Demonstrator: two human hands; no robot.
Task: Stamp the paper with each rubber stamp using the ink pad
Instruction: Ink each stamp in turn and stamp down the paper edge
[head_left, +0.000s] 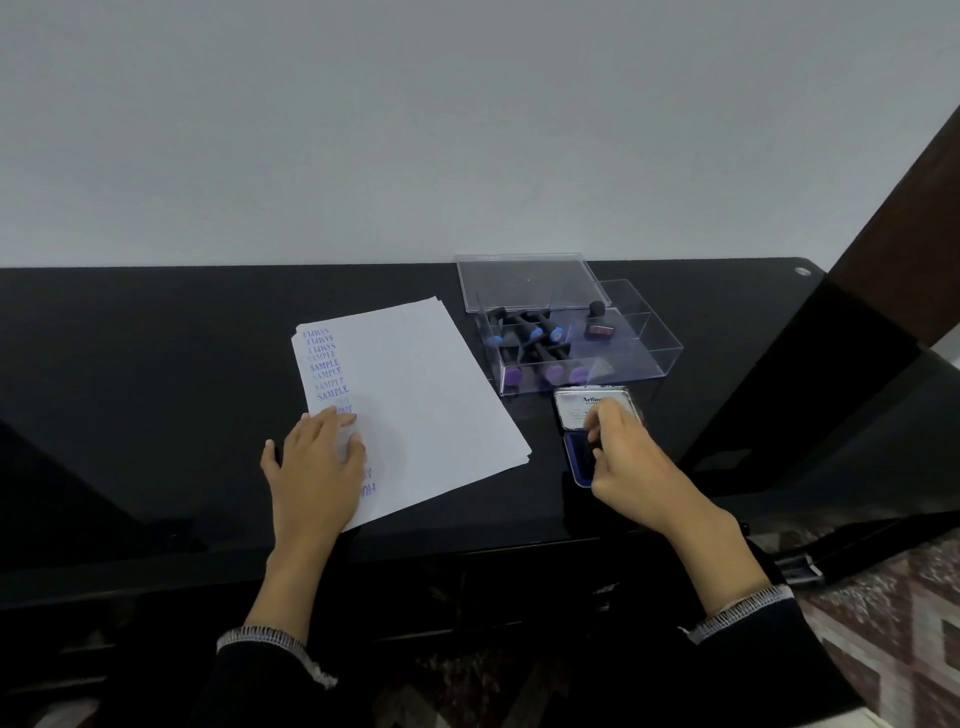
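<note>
A stack of white paper (421, 395) lies on the black table (156, 364), with blue "SAMPLE" prints down its left edge. My left hand (317, 457) rests flat on the paper's near left corner, fingers straight. My right hand (628, 457) grips a dark rubber stamp (592, 441) and holds it down on the blue ink pad (577, 462), whose open lid (587, 405) stands behind. The stamp is mostly hidden by my fingers.
A clear plastic box (649, 338) behind the ink pad holds several stamps with blue and purple ends, and its clear lid (524, 280) leans at the back. A wall rises right behind the table. A dark wooden piece stands at the right.
</note>
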